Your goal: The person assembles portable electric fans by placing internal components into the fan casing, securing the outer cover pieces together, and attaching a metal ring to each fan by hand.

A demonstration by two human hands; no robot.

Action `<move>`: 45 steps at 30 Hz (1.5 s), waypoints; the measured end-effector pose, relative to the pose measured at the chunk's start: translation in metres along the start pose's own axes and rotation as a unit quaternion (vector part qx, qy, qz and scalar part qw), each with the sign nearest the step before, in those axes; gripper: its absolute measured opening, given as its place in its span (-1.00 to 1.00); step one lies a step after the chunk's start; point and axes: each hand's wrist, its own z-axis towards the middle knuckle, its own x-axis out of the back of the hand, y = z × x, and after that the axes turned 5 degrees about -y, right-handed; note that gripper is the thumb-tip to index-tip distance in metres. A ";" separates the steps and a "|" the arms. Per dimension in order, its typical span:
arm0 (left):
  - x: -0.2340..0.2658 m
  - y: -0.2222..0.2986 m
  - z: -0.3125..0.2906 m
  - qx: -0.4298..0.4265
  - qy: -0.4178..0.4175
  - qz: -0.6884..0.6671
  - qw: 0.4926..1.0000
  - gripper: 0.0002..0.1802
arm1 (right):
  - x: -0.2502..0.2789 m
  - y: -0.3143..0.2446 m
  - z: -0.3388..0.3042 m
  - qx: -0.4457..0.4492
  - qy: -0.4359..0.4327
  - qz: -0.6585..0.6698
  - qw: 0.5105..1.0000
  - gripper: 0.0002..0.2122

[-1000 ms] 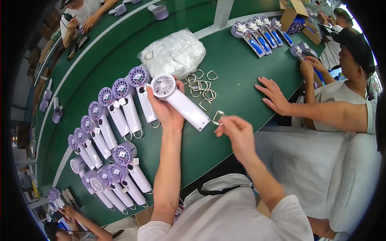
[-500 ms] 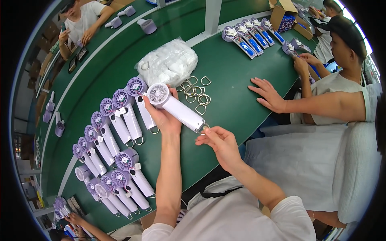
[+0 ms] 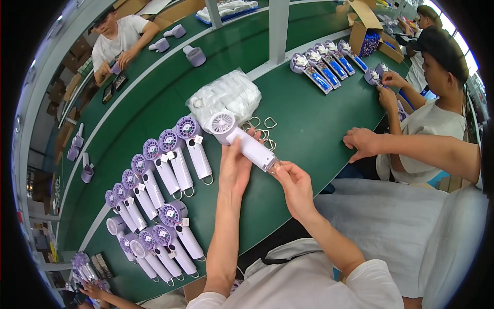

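Observation:
A white and pale purple handheld fan hangs over the green table, its round grille toward the bag. My left hand is closed round the fan's handle just below its head. At the handle's lower end, my right hand pinches a metal D-ring, partly covered by the fingertips. Several loose D-rings lie on the table beyond the fan, some hidden behind it. To the left, rows of similar fans lie with open purple heads, most with a ring at the handle end.
A clear plastic bag of white parts stands behind the fan. Fans with blue batteries lie far right, near an open cardboard box. A neighbour's hand rests at the table's right edge. Other people sit around the table.
The whole view has shifted, so the table appears lower and farther right. My hands still hold the fan and ring. The neighbour's spread hand at right has drawn in its fingers.

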 end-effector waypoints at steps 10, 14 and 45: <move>-0.012 0.008 -0.002 -0.005 0.014 0.064 0.998 -0.33 | -0.006 0.000 0.002 -0.005 0.005 -0.015 1.000 -0.85; -0.015 0.012 -0.003 -0.019 0.013 0.088 0.996 -0.33 | -0.005 0.006 0.002 -0.003 0.013 -0.012 1.000 -0.84; 0.005 -0.003 -0.007 0.045 -0.126 0.084 0.987 -0.67 | -0.009 -0.001 0.014 0.072 -0.058 -0.236 0.967 -0.78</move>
